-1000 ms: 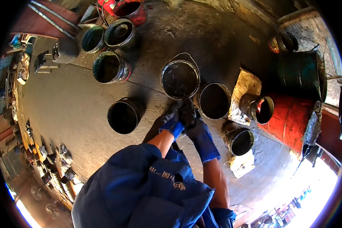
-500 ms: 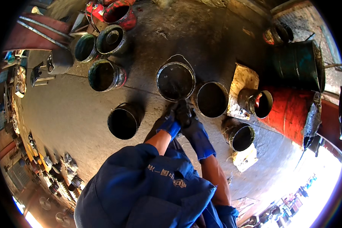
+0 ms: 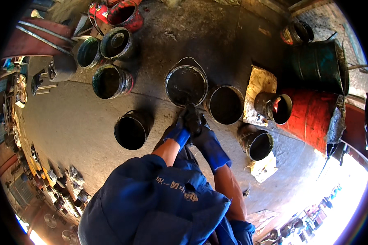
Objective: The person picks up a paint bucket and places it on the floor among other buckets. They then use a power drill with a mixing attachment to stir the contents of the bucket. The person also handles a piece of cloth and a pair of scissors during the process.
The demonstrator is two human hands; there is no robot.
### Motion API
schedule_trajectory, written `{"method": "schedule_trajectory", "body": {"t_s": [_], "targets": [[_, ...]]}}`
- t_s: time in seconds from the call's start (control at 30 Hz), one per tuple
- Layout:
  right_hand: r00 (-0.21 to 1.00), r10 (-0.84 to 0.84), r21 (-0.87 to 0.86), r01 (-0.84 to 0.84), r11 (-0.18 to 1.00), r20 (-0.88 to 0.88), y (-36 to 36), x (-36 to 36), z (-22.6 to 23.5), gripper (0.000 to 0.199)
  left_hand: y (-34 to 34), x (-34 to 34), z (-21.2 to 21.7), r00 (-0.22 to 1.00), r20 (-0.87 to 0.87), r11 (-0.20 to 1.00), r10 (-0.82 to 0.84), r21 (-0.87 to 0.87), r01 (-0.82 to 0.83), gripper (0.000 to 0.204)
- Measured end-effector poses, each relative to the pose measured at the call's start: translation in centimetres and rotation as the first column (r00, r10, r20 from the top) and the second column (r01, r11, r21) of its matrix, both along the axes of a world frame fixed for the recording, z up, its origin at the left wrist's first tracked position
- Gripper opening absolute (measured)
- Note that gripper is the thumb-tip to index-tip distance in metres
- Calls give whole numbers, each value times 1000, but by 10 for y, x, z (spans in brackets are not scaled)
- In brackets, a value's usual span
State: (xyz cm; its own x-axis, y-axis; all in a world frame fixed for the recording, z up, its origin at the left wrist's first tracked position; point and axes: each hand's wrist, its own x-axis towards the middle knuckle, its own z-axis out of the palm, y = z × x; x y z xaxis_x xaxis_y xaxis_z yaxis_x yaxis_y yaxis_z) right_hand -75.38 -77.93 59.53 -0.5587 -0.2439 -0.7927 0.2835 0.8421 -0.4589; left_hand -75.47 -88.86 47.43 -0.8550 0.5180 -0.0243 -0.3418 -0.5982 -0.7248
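Both my hands wear blue work gloves whose fingers are blackened. They are together at the near rim of a dark metal bucket with a wire handle and dark contents. My left hand is closed, its fingertips at that rim. My right hand is closed close against it, slightly lower. Something dark may be between them, but against the black gloves I cannot make it out. To the right of the bucket stands a second dark bucket. A black bucket is on the floor to my left.
Several stained buckets, one a paint-smeared pail, stand at the far left near a red fire extinguisher. On the right are a red drum, a dark green drum, a small can on soiled cardboard, and another can.
The whole view has shifted slightly left. My joined hands have moved a little forward, and the left fingertips now reach the bucket's near rim. The buckets have stayed in place.
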Motion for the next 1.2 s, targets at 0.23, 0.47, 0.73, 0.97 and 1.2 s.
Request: {"method": "schedule_trajectory", "body": {"t_s": [0.23,0.47,0.73,0.97,1.2], "targets": [[1000,1,15,-2,1000,28,-1,4,11,38,-11,-1,-8,970,243,984,22,-176,22,31],[999,-3,22,2,1000,43,-3,1,15,38,-13,-5,1,981,196,999,-2,-42,11,39],[999,-6,27,4,1000,50,-11,-14,14,38,-11,-10,1,997,66,998,35,51,-38,23],[998,-4,50,0,999,70,-14,-16,19,38,-14,-4,-36,996,71,987,61,-150,-50,22],[997,-13,54,9,998,74,-19,-23,36,39,-9,-7,-57,972,-56,973,228,43,-226,34]]}}
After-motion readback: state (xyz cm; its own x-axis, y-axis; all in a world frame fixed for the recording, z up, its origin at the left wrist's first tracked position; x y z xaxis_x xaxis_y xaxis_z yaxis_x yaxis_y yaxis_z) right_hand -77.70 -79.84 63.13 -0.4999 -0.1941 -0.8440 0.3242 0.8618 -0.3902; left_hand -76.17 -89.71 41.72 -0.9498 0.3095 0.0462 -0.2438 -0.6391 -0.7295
